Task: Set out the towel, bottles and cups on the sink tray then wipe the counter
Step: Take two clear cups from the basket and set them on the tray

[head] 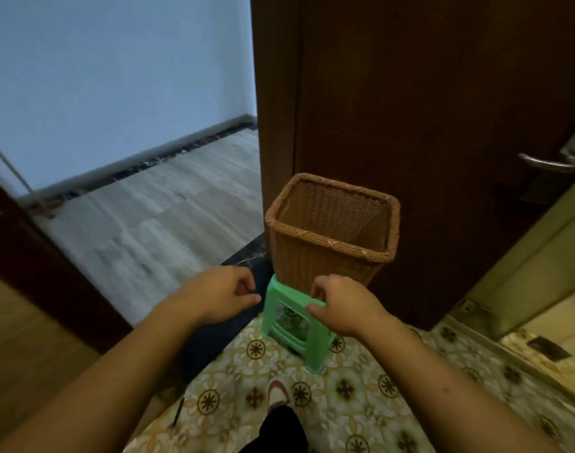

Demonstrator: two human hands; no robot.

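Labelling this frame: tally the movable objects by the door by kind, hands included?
Wicker basket: 1, standing on the stool
Green plastic stool: 1
Hands: 2, left hand and right hand, both empty, fingers curled
Towels, bottles, cups: 0 in view
Total: 4

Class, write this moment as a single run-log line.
left hand: empty, loosely curled | right hand: empty, by green stool | wicker basket: on stool | task items: not in view
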